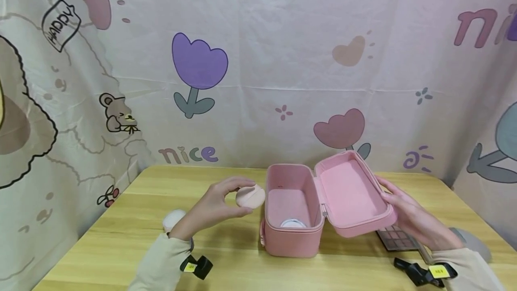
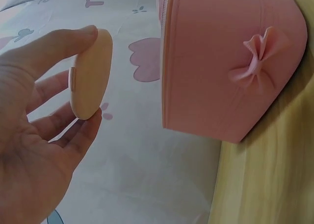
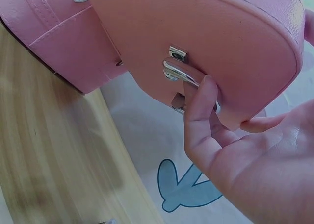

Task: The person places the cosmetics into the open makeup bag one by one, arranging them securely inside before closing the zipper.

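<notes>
My left hand [image 1: 216,203] pinches a round beige powder puff [image 1: 251,197] between thumb and fingers, just left of the pink cosmetic case [image 1: 292,242]. Seen edge-on in the left wrist view, the puff [image 2: 93,74] is thick and has a small band on one face. The case stands with its lid [image 1: 355,192] swung out to the right. Inside, near the front, lies a small round white item [image 1: 293,223]. My right hand [image 1: 418,217] holds the lid by its outer edge, and in the right wrist view its fingers curl at the silver handle [image 3: 179,72].
A palette of pinkish pans [image 1: 397,239] lies beneath my right hand, beside a grey rounded object [image 1: 472,244] partly behind the wrist. Behind my left wrist sits a pale round-topped item [image 1: 173,218]. A printed cloth [image 1: 258,66] hangs behind the wooden table [image 1: 218,268].
</notes>
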The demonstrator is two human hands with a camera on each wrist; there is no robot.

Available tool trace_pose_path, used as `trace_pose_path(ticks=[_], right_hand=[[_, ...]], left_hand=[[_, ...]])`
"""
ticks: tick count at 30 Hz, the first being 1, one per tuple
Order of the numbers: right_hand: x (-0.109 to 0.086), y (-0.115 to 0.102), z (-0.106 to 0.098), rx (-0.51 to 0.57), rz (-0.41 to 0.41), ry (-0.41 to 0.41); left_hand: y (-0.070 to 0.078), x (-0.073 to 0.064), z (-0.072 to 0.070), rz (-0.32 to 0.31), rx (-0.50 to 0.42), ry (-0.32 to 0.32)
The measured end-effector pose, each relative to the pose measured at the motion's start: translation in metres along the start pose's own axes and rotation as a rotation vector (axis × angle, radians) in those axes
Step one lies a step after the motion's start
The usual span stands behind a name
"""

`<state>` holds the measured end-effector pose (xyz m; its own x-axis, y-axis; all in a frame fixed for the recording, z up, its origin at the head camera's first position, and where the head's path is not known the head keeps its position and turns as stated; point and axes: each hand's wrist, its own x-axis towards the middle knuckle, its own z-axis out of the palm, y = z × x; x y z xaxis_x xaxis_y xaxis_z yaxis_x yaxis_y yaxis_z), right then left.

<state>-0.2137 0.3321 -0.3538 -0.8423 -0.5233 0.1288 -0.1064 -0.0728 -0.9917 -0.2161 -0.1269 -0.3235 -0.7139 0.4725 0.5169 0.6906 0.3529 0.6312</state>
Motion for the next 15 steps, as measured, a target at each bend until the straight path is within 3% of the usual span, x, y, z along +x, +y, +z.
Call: trace_pose_path(ticks=[6,15], right_hand=[[-0.002,-0.005,0.002,-0.017,0.022,0.028],[0.0,-0.001,0.001,0.006,-0.015,-0.008]], left_hand=[[0.0,0.002,0.007,0.008,-0.002,-0.023],[-0.008,0.006,0.02,-0.05,-0.018,-0.104]])
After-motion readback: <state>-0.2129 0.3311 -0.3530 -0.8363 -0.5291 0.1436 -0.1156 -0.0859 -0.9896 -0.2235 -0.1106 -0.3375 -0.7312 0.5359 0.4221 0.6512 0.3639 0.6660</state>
